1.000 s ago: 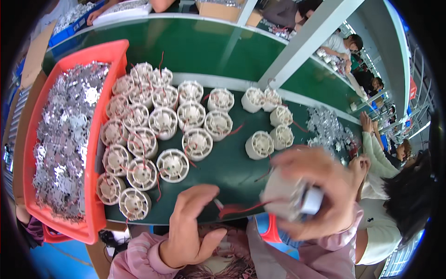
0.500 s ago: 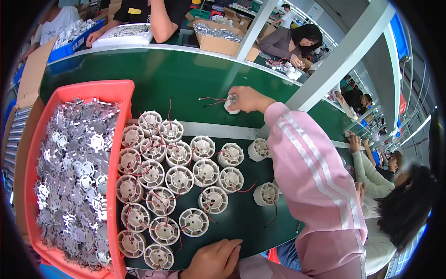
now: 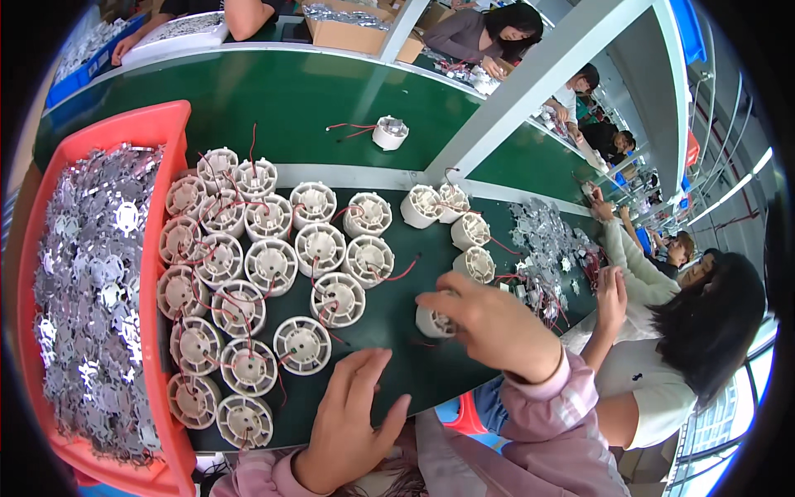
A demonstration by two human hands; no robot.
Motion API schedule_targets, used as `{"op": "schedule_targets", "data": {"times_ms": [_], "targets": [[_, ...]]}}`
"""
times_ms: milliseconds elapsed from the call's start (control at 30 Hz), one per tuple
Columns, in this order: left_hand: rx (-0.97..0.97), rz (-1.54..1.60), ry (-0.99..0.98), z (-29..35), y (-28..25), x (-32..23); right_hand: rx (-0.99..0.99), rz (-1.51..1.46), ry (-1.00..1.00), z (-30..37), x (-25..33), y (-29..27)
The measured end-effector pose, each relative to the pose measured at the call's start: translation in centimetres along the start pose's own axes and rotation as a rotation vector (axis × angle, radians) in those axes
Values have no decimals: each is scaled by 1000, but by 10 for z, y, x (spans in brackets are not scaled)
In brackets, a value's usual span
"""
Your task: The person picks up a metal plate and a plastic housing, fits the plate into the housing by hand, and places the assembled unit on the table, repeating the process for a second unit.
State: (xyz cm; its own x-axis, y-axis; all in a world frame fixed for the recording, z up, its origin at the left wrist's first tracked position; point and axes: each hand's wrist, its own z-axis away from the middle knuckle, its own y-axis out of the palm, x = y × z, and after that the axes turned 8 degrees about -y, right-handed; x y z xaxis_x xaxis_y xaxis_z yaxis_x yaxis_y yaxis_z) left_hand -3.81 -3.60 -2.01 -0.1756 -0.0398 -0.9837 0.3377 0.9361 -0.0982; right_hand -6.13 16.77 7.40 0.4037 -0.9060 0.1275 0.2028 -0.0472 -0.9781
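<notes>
On the green bench (image 3: 389, 327), a white cup (image 3: 434, 325) is partly covered by the right hand (image 3: 489, 319), pinch unclear; the left hand (image 3: 348, 427) is held spread. Probably light, stiff; best gripped around its sides.

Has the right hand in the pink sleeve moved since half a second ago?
Yes, nearer: the right hand was beyond the pale rail, over the far green surface, and is now on the rail's near side, at a white round part.

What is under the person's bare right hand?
A round, white plastic housing: its near side shows below the right hand. The hand covers much of the housing, so its interior and far side cannot be fully seen.
</notes>
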Motion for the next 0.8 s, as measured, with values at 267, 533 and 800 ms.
{"op": "schedule_targets", "data": {"times_ms": [267, 533, 800], "targets": [[-36, -436, 136, 15, 6, -1, -298, -280, -56, 27, 41, 44], [-66, -537, 198, 12, 10, -15, -400, -260, -25, 40, 44, 75], [-46, -660, 199, 9, 14, -9, -489, -252, 131, 33, 52, 89]]}}
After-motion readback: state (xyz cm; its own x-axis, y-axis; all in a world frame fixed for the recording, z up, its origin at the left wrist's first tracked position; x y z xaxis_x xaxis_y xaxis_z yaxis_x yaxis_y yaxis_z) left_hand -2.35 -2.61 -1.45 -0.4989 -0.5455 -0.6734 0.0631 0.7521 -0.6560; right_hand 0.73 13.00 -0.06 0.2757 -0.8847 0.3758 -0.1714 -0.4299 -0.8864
